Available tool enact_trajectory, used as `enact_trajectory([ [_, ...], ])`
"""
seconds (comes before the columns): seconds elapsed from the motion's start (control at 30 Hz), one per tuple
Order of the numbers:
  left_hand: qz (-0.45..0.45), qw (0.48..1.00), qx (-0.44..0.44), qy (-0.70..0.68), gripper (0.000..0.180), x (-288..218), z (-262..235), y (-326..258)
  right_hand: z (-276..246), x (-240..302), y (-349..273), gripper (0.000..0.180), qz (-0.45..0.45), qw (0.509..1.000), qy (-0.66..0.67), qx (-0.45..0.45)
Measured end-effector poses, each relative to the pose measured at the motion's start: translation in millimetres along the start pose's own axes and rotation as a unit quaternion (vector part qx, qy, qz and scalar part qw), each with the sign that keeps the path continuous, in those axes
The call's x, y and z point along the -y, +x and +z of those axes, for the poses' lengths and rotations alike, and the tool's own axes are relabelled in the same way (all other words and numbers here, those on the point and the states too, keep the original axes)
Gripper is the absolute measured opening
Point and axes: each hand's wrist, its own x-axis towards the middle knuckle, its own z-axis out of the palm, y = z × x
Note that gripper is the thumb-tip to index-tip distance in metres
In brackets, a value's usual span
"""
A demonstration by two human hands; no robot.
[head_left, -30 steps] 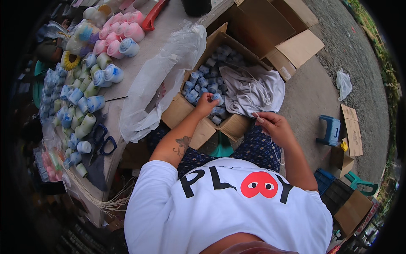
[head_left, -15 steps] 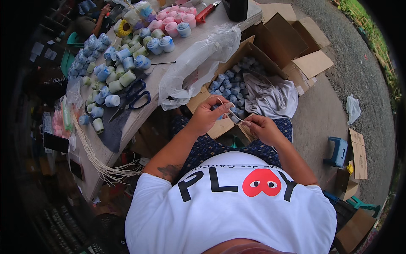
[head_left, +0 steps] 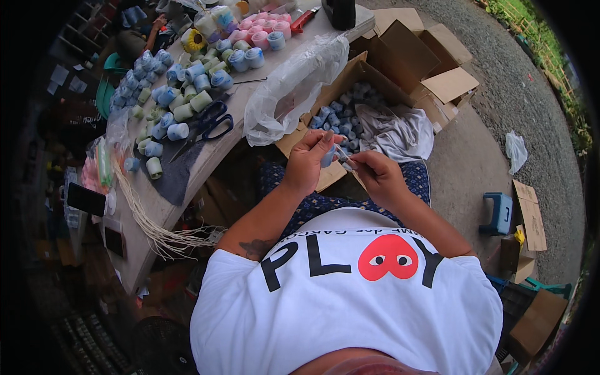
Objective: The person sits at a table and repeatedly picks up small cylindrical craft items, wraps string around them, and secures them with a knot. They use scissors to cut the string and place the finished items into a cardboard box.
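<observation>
In front of my lap, my left hand (head_left: 306,164) is closed around a small pale-blue candle (head_left: 327,156), which its fingers partly hide. My right hand (head_left: 374,172) pinches a thin white wick (head_left: 344,154) beside the candle. Whether the wick passes through the candle, I cannot tell. Just beyond my hands, several blue candles (head_left: 334,116) lie in an open cardboard box (head_left: 390,84). On the table at left are loose blue and green candles (head_left: 183,112), and a bundle of long white wicks (head_left: 147,215) hangs over its near edge.
Dark-handled scissors (head_left: 217,120) rest on a grey cloth on the table (head_left: 206,164). A clear plastic bag (head_left: 275,103) drapes over the table edge. Pink candles (head_left: 262,28) stand farther back. A grey cloth (head_left: 397,131) covers part of the box. A blue stool (head_left: 497,214) stands at right.
My hands have come closer together, and the white wick between them shows a shorter length. The blue candle in my left hand is now more visible. The whole view has shifted slightly.
</observation>
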Motion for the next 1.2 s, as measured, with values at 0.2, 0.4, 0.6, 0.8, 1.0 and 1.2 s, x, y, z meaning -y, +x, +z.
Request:
enact_trajectory([
  [0.2,-0.058,0.992,-0.035,-0.105,0.027,-3,-3,0,-5,5,-6,0.010,-0.006,0.999,-0.035,-0.016],
  [0.4,-0.080,0.980,-0.027,-0.183,0.040,-27,-28,6,-35,5,-16,0.012,0.088,0.996,0.007,-0.032],
  [0.6,-0.070,0.973,0.028,-0.218,0.035,-37,-22,-4,-40,20,-13,0.010,-0.026,0.998,-0.029,-0.046],
  [0.8,-0.040,0.981,0.025,-0.189,0.044,-37,-12,-14,-31,37,-4,0.016,-0.111,0.991,-0.075,-0.016],
  [1.0,-0.036,0.977,0.044,-0.205,0.043,-35,-9,-18,-28,36,-2,0.016,-0.115,0.989,-0.095,-0.011],
  [1.2,-0.020,0.980,0.047,-0.192,0.043,-33,-7,-19,-26,33,-4,0.015,-0.107,0.989,-0.104,-0.010],
])
